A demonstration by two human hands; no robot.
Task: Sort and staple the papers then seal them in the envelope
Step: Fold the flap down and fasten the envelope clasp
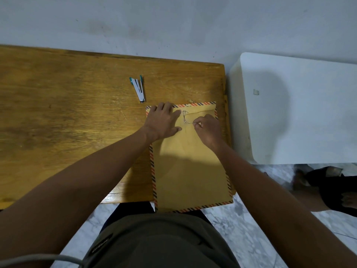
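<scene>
Now my left hand (163, 120) lies flat with straight fingers on the upper part of the envelope (190, 163), pressing the flap down, while my right hand (207, 128) pinches the thin string (185, 118) between thumb and finger, just beside the two small closing buttons near the middle of the frame. The envelope sits at the right end of the wooden table (67, 113), and its lower edge hangs over the table's near edge toward my body. The papers are not visible; I suppose they are already inside. The stapler (139, 88) lies apart, higher and to the left. I think the string is the risk: if I pull too hard it may slip off a button or snap, and the winding comes loose. If my left hand lifts early, the flap could spring open. Also the overhanging envelope may slide off.
</scene>
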